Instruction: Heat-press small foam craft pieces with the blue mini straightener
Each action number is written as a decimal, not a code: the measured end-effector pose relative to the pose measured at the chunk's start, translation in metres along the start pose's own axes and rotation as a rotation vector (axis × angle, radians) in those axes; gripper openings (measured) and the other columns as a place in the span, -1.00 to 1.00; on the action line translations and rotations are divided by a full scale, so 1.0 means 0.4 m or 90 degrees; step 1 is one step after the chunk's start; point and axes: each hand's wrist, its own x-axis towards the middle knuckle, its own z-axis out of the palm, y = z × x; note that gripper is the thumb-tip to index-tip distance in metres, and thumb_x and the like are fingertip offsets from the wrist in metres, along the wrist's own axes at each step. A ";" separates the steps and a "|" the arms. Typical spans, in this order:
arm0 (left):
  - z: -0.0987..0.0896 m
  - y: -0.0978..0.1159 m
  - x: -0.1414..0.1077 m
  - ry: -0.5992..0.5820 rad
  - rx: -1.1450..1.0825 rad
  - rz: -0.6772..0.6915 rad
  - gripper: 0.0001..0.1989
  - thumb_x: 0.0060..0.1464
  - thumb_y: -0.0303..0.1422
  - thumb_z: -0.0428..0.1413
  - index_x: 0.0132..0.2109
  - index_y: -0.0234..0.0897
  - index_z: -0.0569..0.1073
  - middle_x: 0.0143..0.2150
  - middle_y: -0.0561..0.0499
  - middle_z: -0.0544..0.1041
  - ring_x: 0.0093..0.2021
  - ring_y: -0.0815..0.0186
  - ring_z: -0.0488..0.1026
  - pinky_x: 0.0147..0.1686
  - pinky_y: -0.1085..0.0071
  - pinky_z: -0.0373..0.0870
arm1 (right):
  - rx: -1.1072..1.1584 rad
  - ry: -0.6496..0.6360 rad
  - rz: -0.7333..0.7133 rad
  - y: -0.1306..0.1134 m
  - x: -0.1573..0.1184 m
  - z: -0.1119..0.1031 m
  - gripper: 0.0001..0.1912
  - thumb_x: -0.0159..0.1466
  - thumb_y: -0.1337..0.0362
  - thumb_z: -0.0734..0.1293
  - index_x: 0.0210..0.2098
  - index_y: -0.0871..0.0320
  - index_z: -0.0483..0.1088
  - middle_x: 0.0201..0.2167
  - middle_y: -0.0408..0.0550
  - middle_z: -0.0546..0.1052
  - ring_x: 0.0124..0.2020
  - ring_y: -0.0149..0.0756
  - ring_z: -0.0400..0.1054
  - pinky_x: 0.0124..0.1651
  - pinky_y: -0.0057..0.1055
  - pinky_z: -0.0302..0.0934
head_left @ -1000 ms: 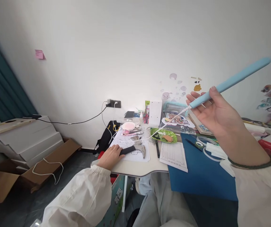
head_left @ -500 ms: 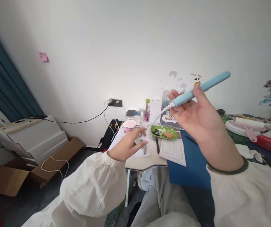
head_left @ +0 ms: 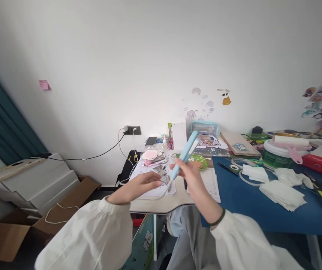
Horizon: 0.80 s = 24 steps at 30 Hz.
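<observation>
Both hands met over the near edge of the small white desk (head_left: 163, 204), working on a slim blue corded tool.

The right hand (head_left: 187, 173) gripped the blue tool (head_left: 183, 154) low on its shaft, tip slanted up and away; the left hand (head_left: 145, 183) reached to its cord end, fingers loosely curled, though whether they pinched the white cord (head_left: 161, 195) could not be told. A steady hold near the cord joint seemed wise. Beyond lay a green dish (head_left: 202, 162), white cloths (head_left: 283, 191) and a wall socket (head_left: 132, 130).
</observation>
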 end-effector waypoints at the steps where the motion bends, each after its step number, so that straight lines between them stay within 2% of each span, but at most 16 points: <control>1: 0.018 0.000 0.034 -0.011 -0.077 0.023 -0.64 0.07 -0.09 0.08 -0.06 -0.19 0.45 -0.06 -0.01 0.47 -0.05 0.23 0.38 -0.01 0.34 0.26 | -0.013 0.002 0.000 0.023 -0.002 0.006 -0.58 -0.01 -0.02 0.42 -0.40 0.23 0.44 -0.45 0.03 0.57 -0.38 -0.21 0.46 -0.37 -0.38 0.32; 3: 0.051 -0.003 0.099 -0.043 -0.299 0.020 -0.63 0.05 -0.08 0.11 -0.14 -0.28 0.44 -0.18 -0.05 0.48 -0.16 0.26 0.41 -0.10 0.34 0.32 | -0.050 0.001 0.000 0.049 -0.005 0.011 -0.59 0.00 -0.04 0.40 -0.45 0.23 0.42 -0.57 -0.05 0.51 -0.52 -0.29 0.39 -0.49 -0.41 0.27; 5: 0.077 -0.004 0.154 -0.076 -0.377 0.009 -0.57 0.07 0.00 0.03 -0.21 -0.32 0.42 -0.34 -0.03 0.45 -0.37 0.34 0.39 -0.31 0.38 0.36 | -0.097 0.004 -0.005 0.055 -0.001 0.006 -0.59 0.06 -0.06 0.34 -0.52 0.21 0.37 -0.68 -0.15 0.40 -0.64 -0.37 0.29 -0.58 -0.44 0.19; 6: 0.087 -0.004 0.175 -0.093 -0.397 0.000 -0.54 0.08 0.03 0.00 -0.24 -0.33 0.40 -0.40 0.00 0.43 -0.48 0.40 0.34 -0.45 0.43 0.31 | -0.123 0.006 -0.010 0.053 0.004 0.002 -0.60 0.09 -0.06 0.31 -0.53 0.19 0.35 -0.71 -0.18 0.36 -0.66 -0.39 0.25 -0.59 -0.45 0.17; 7: 0.094 -0.003 0.194 -0.107 -0.406 -0.009 -0.53 0.09 0.05 -0.04 -0.27 -0.33 0.38 -0.46 0.04 0.39 -0.57 0.46 0.25 -0.57 0.49 0.21 | -0.153 0.008 -0.014 0.050 0.012 -0.001 -0.61 0.11 -0.04 0.29 -0.54 0.19 0.33 -0.70 -0.19 0.34 -0.65 -0.40 0.25 -0.58 -0.46 0.16; 9: 0.102 0.002 0.223 -0.127 -0.432 -0.031 -0.53 0.11 0.06 -0.08 -0.31 -0.30 0.34 -0.56 0.13 0.27 -0.65 0.54 0.08 -0.69 0.56 -0.04 | -0.220 0.010 -0.022 0.044 0.031 -0.007 -0.66 0.14 0.01 0.27 -0.52 0.18 0.32 -0.65 -0.17 0.38 -0.59 -0.38 0.30 -0.52 -0.47 0.18; 12: 0.104 0.007 0.259 -0.132 -0.452 -0.068 -0.57 0.11 0.04 -0.07 -0.35 -0.27 0.29 -0.65 0.23 0.02 -0.69 0.57 -0.11 -0.70 0.57 -0.27 | -0.343 -0.015 -0.035 0.031 0.052 -0.022 -0.75 0.14 0.10 0.26 -0.44 0.18 0.36 -0.54 -0.12 0.46 -0.48 -0.33 0.38 -0.47 -0.49 0.21; 14: 0.097 0.001 0.281 -0.129 -0.455 -0.092 -0.58 0.10 0.04 -0.04 -0.35 -0.28 0.28 -0.65 0.25 -0.01 -0.70 0.58 -0.19 -0.71 0.57 -0.34 | -0.441 -0.060 -0.046 0.013 0.052 -0.058 -0.78 0.08 0.13 0.34 -0.40 0.15 0.41 -0.48 -0.15 0.51 -0.43 -0.32 0.40 -0.45 -0.51 0.21; 16: 0.082 -0.014 0.301 -0.133 -0.459 -0.113 -0.58 0.09 0.03 -0.02 -0.31 -0.29 0.28 -0.60 0.25 0.06 -0.69 0.60 -0.21 -0.72 0.58 -0.36 | -0.553 -0.094 -0.050 -0.016 0.048 -0.129 -0.77 0.02 0.09 0.40 -0.40 0.11 0.47 -0.49 -0.19 0.53 -0.45 -0.31 0.41 -0.45 -0.50 0.21; 18: 0.061 -0.037 0.321 -0.146 -0.469 -0.128 -0.59 0.09 0.02 -0.02 -0.25 -0.29 0.28 -0.55 0.23 0.09 -0.69 0.61 -0.18 -0.74 0.60 -0.34 | -0.679 -0.073 -0.047 -0.050 0.054 -0.230 -0.77 0.12 0.07 0.33 -0.38 0.07 0.51 -0.47 -0.17 0.56 -0.46 -0.29 0.43 -0.42 -0.46 0.23; 20: 0.040 -0.064 0.342 -0.156 -0.480 -0.132 -0.61 0.10 0.00 -0.02 -0.24 -0.28 0.28 -0.54 0.22 0.10 -0.69 0.61 -0.16 -0.75 0.62 -0.33 | -0.825 0.025 -0.056 -0.078 0.081 -0.342 -0.74 0.23 0.16 0.22 -0.29 0.10 0.52 -0.37 -0.04 0.57 -0.34 -0.20 0.45 -0.32 -0.36 0.23; 22: 0.024 -0.090 0.364 -0.155 -0.478 -0.123 -0.63 0.11 -0.01 -0.03 -0.25 -0.28 0.27 -0.54 0.22 0.10 -0.71 0.62 -0.15 -0.76 0.62 -0.33 | -0.979 0.131 -0.072 -0.088 0.124 -0.437 -0.72 0.25 0.25 0.19 -0.29 0.22 0.51 -0.30 0.19 0.54 -0.21 -0.01 0.41 -0.25 -0.22 0.21; 24: 0.020 -0.114 0.383 -0.139 -0.466 -0.102 -0.63 0.13 -0.02 -0.06 -0.26 -0.27 0.28 -0.57 0.21 0.11 -0.73 0.61 -0.12 -0.78 0.62 -0.28 | -1.109 0.166 -0.094 -0.077 0.171 -0.500 -0.77 0.20 0.34 0.22 -0.37 0.32 0.50 -0.28 0.36 0.50 -0.13 0.15 0.34 -0.22 -0.11 0.18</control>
